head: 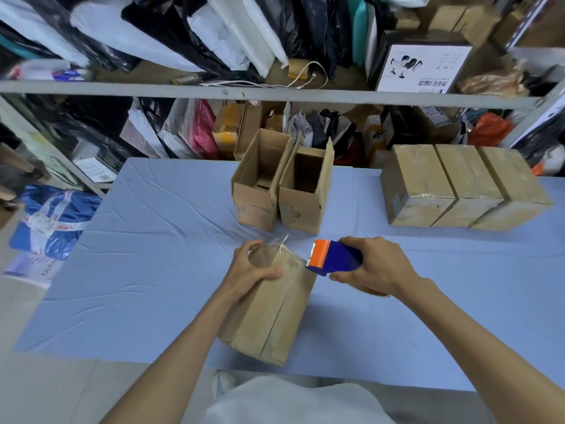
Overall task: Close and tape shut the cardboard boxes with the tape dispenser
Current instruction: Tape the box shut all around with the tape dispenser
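While left hand clasps cardboard box, right hand clutches tape dispenser — just beside it

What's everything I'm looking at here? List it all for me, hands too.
Box being taped: one, brown, lying at the table's near edge.
Open boxes: two, brown, upright side by side, mid-table.
Sealed boxes: three, brown, in a row, far right.
Tape dispenser: one, blue and orange, at the near box's far end.
Table: one, light-blue cover.
Shelves: grey, behind the table, packed with bags and parcels.
Blue bag: one, floor at left.
Left hand: grips the near box's far end.
Right hand: holds the dispenser.
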